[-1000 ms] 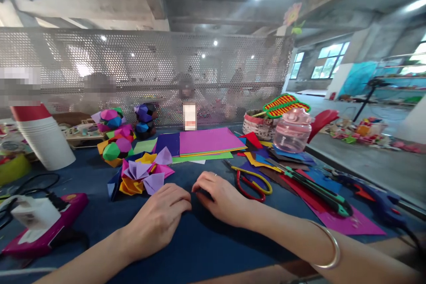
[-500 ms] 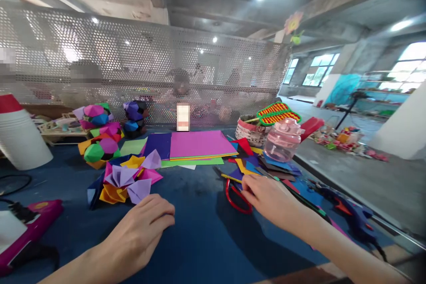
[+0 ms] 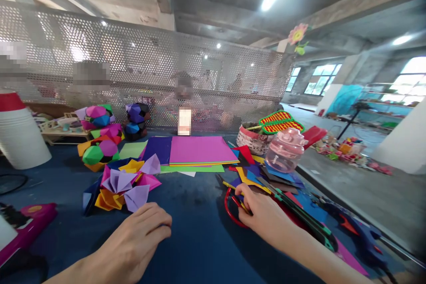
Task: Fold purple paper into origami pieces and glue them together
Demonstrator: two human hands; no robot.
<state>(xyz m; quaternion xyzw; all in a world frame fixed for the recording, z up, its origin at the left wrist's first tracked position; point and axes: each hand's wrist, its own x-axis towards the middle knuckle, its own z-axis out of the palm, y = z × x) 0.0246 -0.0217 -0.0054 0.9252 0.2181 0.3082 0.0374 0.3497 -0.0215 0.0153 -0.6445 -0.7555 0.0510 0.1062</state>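
Note:
My left hand [image 3: 141, 235] rests on the blue table [image 3: 196, 239], its fingers curled together, just in front of the folded paper shapes [image 3: 124, 184]. What its fingers hold, if anything, is hidden. My right hand [image 3: 254, 208] is closed at the yellow pencil [image 3: 230, 185] and the red-handled scissors [image 3: 229, 215]; the pencil runs under its fingers. Beyond the hands lies a stack of colored paper [image 3: 203, 150], pink on top. A green and black cutter [image 3: 302, 215] lies right of my right hand.
A pink bottle [image 3: 285, 153] and woven basket [image 3: 253, 138] stand at the back right. A glue gun [image 3: 357, 230] lies at the right edge. White cups [image 3: 21, 135] and a magenta power strip [image 3: 38, 222] are at the left. Behind is a perforated screen [image 3: 156, 66].
My right hand has closed its fingers around the pencil and scissors handle area, and the cutter shows more fully. My left hand stays nearly in place. The view has shifted slightly.

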